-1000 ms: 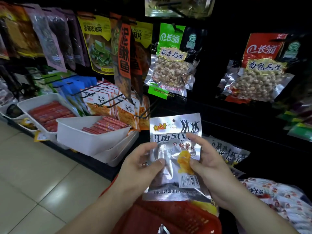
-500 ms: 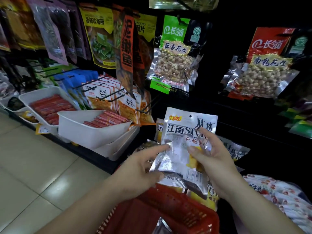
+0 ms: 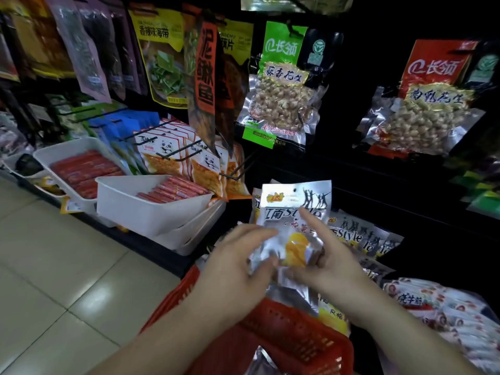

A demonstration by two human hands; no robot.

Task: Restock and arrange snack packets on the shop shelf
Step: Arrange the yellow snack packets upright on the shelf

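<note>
I see my left hand (image 3: 238, 269) and right hand (image 3: 331, 262) pinching a silver "江南Style" packet (image 3: 290, 217), fingers clamped on it, above the red basket (image 3: 295, 331). Left of the basket, a white tray (image 3: 151, 209) holds red sausages (image 3: 173, 189).

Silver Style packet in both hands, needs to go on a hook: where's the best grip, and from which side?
Hold the silver packet by its flat top band, just below the punched hang hole, pinching from the right edge with the right hand. That band is flat and stiff, while the lower body is crumpled under the left hand, and the hole stays clear for hanging.
</note>
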